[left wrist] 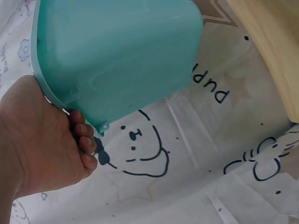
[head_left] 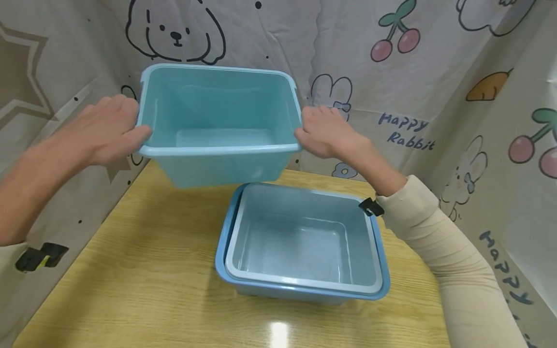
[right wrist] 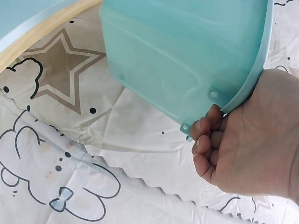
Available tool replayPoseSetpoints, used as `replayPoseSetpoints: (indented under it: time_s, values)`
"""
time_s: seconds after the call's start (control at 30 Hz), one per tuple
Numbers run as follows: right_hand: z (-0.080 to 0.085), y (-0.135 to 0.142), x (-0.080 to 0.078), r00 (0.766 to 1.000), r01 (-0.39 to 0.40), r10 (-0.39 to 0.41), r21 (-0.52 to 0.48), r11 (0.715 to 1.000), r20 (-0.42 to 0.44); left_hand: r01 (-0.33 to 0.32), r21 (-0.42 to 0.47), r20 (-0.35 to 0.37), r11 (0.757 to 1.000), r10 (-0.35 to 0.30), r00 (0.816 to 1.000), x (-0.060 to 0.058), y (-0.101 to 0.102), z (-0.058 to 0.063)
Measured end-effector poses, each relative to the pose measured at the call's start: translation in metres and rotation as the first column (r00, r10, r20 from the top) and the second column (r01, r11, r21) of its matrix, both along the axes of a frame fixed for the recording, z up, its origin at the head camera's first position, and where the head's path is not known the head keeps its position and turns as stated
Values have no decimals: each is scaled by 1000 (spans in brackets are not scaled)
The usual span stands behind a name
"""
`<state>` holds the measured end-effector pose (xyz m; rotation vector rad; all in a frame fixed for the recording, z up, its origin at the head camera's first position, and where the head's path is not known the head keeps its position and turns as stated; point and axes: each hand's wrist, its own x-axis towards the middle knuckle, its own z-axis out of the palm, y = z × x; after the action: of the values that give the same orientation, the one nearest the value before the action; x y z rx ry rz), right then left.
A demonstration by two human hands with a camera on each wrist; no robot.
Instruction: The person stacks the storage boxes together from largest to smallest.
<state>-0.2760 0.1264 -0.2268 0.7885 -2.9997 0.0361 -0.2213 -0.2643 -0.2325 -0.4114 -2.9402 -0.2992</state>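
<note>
A teal plastic storage bin hangs above the back left of the table, tilted so its inside faces me. My left hand grips its left rim, thumb over the edge; in the left wrist view the fingers curl under the rim. On the opposite side, my right hand holds the right rim, its fingers bent beneath it near small holed tabs. Below and to the right, a pale grey-blue bin sits nested inside a larger blue bin on the table.
The wooden table carries the nested bins near its middle. A cream cloth printed with cartoon animals and cherries hangs behind and at both sides. Black clips are at the sleeve cuffs.
</note>
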Motion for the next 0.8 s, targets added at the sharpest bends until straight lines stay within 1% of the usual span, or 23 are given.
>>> replayPoseSetpoints:
  time_s: [0.1,0.37,0.47,0.67,0.8]
  values:
    - [3,6,5,1000,12,-12,-15,1000,-4,5,-21,-12,1000,-5,1000,1,5,5]
    - [14,22,21,999,43,-43,-55,998,6,43,-29,5,999,-43,999,8,16,15]
    - [18,28,31,998,55,-55,-57,997,5,49,-35,10,998,-48,999,12,22,18]
    - [22,43,53,998,68,-69,-80,994,-6,93,-26,9,995,-93,996,21,37,22]
    - [23,52,67,996,82,-84,-81,993,-22,118,-51,0,992,-118,993,26,46,25]
